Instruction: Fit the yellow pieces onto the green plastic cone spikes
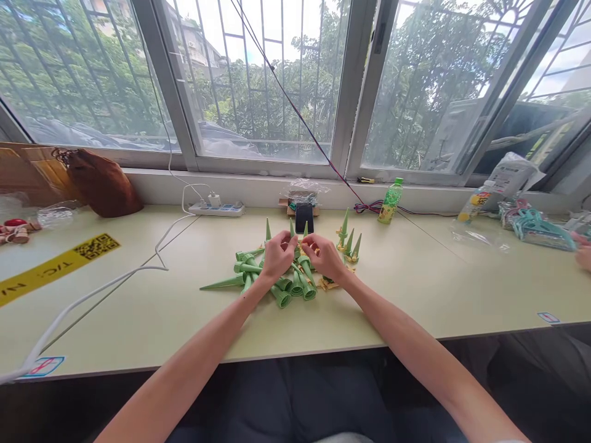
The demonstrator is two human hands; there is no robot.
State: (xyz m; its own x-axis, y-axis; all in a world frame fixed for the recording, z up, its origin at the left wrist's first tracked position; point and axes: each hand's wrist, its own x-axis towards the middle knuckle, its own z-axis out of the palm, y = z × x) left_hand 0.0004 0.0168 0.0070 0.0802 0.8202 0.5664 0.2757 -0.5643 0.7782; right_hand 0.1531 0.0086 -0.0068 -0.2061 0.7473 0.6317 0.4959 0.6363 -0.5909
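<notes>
**Small part pinched above a heap of green cones**

Just in front of the phone, the left hand and the right hand are held close together with the fingers curled. The small part is gripped between the fingertips of both hands; its exact shape cannot be told. The heap of green cones is spread flat on the table, directly in front of the phone and under the hands. A few upright cones are stood just right of the phone. A green bottle is placed further right of the phone, a power strip to its left, and a brown bag well to its left. Far right of the phone, another person's hand is seen.
</notes>
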